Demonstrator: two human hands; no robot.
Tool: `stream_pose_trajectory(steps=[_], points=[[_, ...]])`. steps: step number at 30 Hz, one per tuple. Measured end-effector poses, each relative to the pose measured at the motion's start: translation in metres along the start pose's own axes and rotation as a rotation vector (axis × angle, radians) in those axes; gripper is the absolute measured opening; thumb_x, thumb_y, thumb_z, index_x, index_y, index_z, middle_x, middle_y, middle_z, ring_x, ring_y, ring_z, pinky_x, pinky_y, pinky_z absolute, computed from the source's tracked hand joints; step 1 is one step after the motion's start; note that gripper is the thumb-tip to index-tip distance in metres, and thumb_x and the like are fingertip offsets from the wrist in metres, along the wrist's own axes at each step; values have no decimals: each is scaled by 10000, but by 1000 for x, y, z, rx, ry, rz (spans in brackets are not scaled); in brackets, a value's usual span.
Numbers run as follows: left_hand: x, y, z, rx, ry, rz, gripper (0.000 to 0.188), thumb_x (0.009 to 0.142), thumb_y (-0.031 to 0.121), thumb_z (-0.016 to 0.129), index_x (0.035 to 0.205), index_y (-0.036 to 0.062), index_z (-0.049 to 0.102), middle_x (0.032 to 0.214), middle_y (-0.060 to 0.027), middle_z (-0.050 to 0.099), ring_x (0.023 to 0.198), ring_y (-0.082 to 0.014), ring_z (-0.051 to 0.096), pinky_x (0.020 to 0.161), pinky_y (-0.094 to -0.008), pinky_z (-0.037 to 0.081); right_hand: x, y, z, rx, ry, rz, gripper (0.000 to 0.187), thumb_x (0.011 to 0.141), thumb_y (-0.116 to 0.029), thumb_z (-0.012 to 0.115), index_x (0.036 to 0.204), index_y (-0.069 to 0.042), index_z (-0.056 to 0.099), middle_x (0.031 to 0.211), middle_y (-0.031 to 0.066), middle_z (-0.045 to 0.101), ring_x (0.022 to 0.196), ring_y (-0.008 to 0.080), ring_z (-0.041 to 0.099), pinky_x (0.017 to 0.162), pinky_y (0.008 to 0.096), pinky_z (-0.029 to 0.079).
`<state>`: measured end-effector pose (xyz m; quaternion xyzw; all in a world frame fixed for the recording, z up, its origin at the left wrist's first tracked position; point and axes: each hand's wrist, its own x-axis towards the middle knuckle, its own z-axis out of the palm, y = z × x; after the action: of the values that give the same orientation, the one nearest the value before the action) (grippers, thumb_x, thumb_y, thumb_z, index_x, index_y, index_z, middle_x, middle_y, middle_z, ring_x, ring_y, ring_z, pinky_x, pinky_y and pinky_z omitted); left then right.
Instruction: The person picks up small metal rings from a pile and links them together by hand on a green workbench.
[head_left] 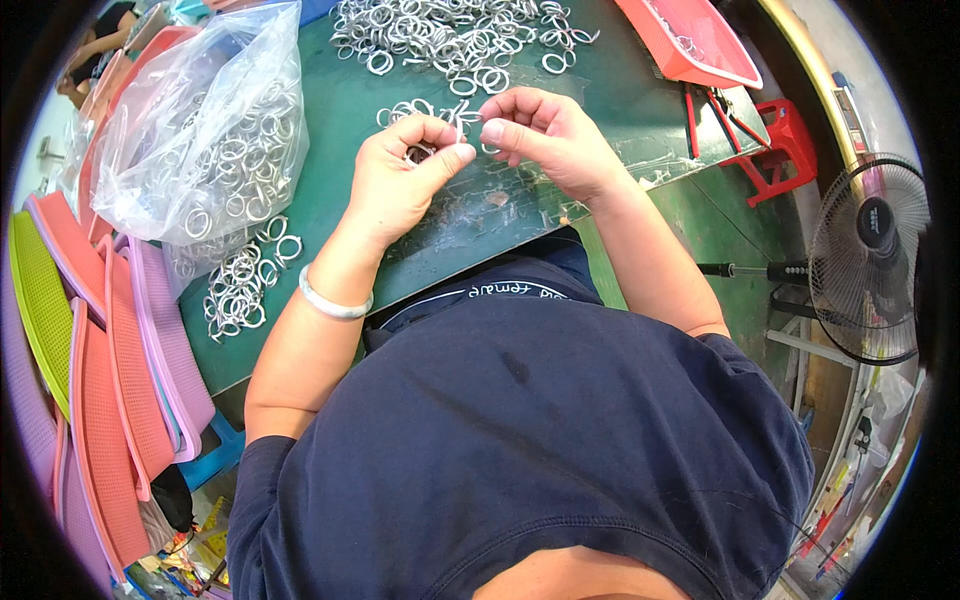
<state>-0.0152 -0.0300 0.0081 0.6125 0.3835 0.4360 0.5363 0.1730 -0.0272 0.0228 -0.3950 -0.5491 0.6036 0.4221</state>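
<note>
My left hand (395, 185) is closed, its thumb and forefinger pinching silvery metal rings (420, 156); part of them is hidden by the fingers. Just to its right, my right hand (550, 140) curls with thumb against fingers. A bit of a metal ring (489, 150) shows under that thumb. Right behind the hands lies a small cluster of rings (400, 110) on the green table (350, 90). A large heap of similar rings (430, 40) spreads farther back. More rings fill a clear plastic bag (150, 170) at the left, and a loose pile (240, 290) lies in front of it.
A red plastic basket (705, 70) sits at the table's far right, beside red-handled tools (715, 120). Beyond that edge stand a red stool (775, 155) and a black fan (870, 260). Stacked pink, purple and green baskets (105, 400) crowd the left side.
</note>
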Motion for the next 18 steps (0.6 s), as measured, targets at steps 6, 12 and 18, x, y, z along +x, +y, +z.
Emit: stream_pose_trajectory(steps=[6, 12, 18], points=[[-3, 3, 9, 309, 84, 269, 180, 667, 97, 723, 755, 47, 574, 657, 25, 489, 569, -53, 428, 500, -202, 362, 3, 12, 0, -118, 52, -59, 161, 787, -100, 622, 912, 1, 611, 762, 5, 602, 686, 37, 512, 617, 194, 432], [-5, 2, 12, 119, 144, 271, 287, 692, 118, 725, 880, 40, 523, 662, 28, 489, 579, -26, 413, 498, -173, 345, 5, 20, 6, -185, 63, -119, 147, 785, -89, 622, 896, 7, 629, 788, 21, 626, 713, 50, 533, 649, 202, 447], [-4, 1, 11, 172, 210, 289, 334, 685, 141, 741, 906, 35, 515, 651, 32, 488, 564, -24, 410, 490, -168, 346, 5, 24, 10, -232, 69, -142, 152, 777, -82, 627, 894, 15, 626, 789, 38, 627, 714, 60, 544, 651, 206, 452]])
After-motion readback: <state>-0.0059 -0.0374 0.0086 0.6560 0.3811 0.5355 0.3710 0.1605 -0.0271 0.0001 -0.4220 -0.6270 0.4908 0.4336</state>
